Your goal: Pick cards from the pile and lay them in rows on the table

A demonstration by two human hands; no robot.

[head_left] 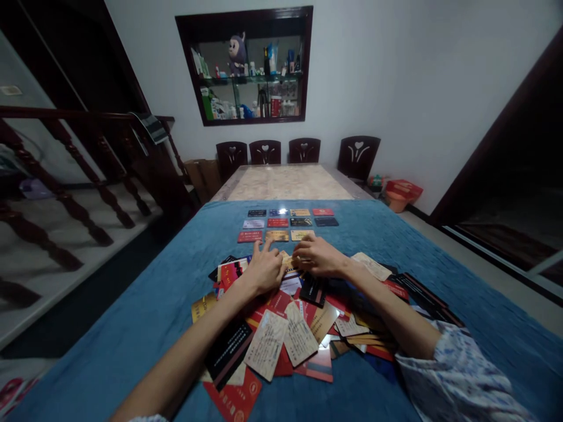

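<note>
A loose heap of cards [303, 328] in red, black, gold and cream lies on the blue cloth [145, 316] in front of me. Both hands rest at the heap's far edge. My left hand [264, 269] has its fingers curled, index finger pointing toward the rows. My right hand [317, 256] is beside it, fingers bent down. Between the two hands they pinch a small tan card [288, 261]. Just beyond lie three neat rows of cards [288, 224], laid flat side by side.
Past the cloth the bare marbled tabletop [285, 181] runs to several dark chairs [303, 149] at the wall. A wall niche with shelves [250, 67] holds bottles and a plush toy. A dark stair railing [88, 164] is at left, a red box [402, 193] on the floor at right.
</note>
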